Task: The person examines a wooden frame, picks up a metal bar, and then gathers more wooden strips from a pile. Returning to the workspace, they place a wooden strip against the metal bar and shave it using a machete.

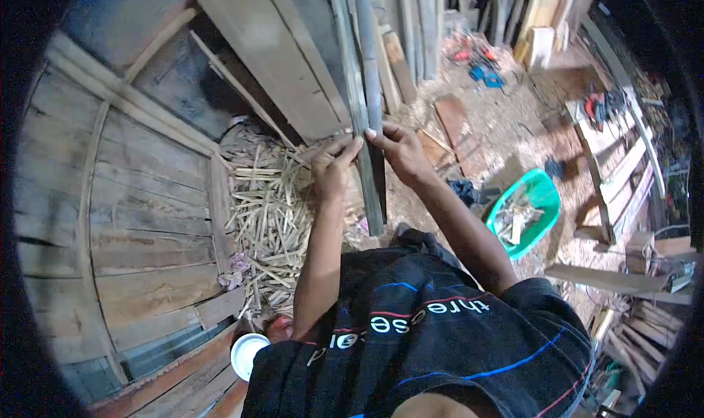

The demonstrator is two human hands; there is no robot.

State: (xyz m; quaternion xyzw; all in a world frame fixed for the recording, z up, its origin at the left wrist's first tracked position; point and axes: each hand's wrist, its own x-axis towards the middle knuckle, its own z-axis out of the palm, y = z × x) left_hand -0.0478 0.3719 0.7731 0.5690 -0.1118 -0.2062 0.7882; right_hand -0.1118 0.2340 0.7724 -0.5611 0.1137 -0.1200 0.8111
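Observation:
Two long, narrow grey wooden planks (373, 191) stand side by side before me, running from near my feet up past the top of the head view. My left hand (334, 167) grips the left plank's edge, thumb and fingers closed on it. On the other side, my right hand (400, 152) is closed round the right plank, its thumb pressed on the near face. The two hands are almost level, a small gap apart. The planks touch or nearly touch above the hands; the fingers behind them are partly hidden.
Scrap sticks (271, 220) lie heaped at left beside a plank wall (154, 227). A green tub (546, 191) of offcuts stands at right. Blue and red tools (484, 77) lie among shavings. Boards (271, 44) lean at the back; a white bucket (249, 356) is near my left side.

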